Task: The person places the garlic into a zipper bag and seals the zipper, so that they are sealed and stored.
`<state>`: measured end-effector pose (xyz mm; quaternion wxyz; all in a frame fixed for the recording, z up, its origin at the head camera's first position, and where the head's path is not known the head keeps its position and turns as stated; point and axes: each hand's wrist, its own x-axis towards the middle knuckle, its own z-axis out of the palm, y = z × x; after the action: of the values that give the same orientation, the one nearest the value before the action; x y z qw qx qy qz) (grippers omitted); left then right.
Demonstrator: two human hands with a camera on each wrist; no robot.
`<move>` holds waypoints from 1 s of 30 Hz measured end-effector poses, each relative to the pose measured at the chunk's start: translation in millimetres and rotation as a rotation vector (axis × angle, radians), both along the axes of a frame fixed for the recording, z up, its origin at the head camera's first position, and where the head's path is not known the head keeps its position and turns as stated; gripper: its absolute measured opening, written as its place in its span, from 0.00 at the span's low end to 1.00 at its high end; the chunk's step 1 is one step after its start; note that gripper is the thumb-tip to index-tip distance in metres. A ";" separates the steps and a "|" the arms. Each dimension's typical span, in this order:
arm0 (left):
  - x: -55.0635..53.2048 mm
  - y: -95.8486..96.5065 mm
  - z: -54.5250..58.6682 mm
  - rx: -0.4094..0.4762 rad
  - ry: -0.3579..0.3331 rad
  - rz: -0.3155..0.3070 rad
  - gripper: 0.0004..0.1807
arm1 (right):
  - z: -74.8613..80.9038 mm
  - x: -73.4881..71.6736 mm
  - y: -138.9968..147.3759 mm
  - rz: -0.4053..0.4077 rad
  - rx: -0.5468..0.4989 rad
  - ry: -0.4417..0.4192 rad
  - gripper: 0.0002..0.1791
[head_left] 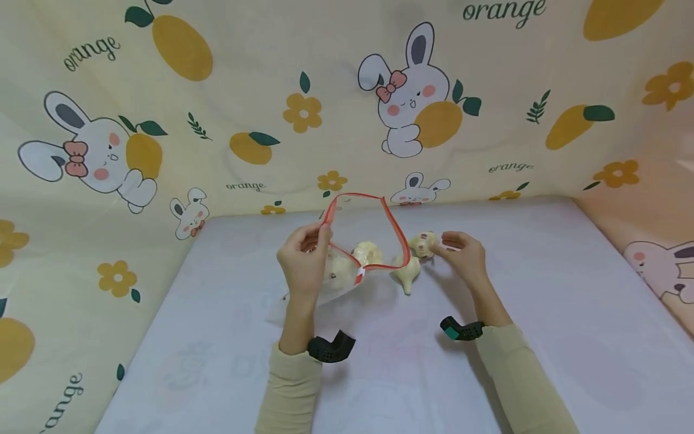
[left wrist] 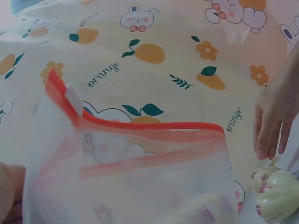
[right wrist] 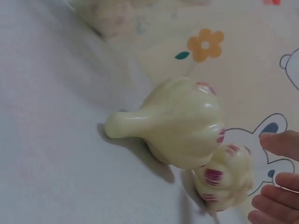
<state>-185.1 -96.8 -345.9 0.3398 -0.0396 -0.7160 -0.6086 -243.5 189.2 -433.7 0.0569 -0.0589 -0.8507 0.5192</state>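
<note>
My left hand [head_left: 305, 265] pinches the red-edged mouth of a clear zip bag [head_left: 332, 295], holding it upright and gaping. Inside the bag lie garlic bulbs [head_left: 339, 269], partly hidden by the hand and the film. On the table just right of the bag rest two more bulbs, touching each other: a smooth one with a long stem [right wrist: 180, 123] and a smaller purple-marked one [right wrist: 224, 179]. Close beside the smaller bulb is my right hand [head_left: 467, 260], fingers extended and thumb apart; the right wrist view shows a gap between the fingers and that bulb.
A pale cloth covers the table [head_left: 379, 374]. Behind it and at both sides hangs a cream curtain [head_left: 244, 90] printed with rabbits, oranges and flowers. Each wrist wears a black camera band [head_left: 332, 347].
</note>
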 end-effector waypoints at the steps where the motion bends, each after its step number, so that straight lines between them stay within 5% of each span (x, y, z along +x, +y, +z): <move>1: 0.0 -0.6 -0.3 0.003 0.003 -0.001 0.10 | -0.4 -1.8 -0.2 0.005 0.002 -0.006 0.29; 30: 1.1 -1.0 -1.0 0.000 0.007 -0.029 0.10 | -16.5 -25.2 -0.8 0.111 0.004 -0.100 0.41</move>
<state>-184.0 -97.8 -347.0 0.3333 -0.0523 -0.7142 -0.6132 -268.7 188.5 -450.1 -0.0146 -0.0377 -0.8554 0.5164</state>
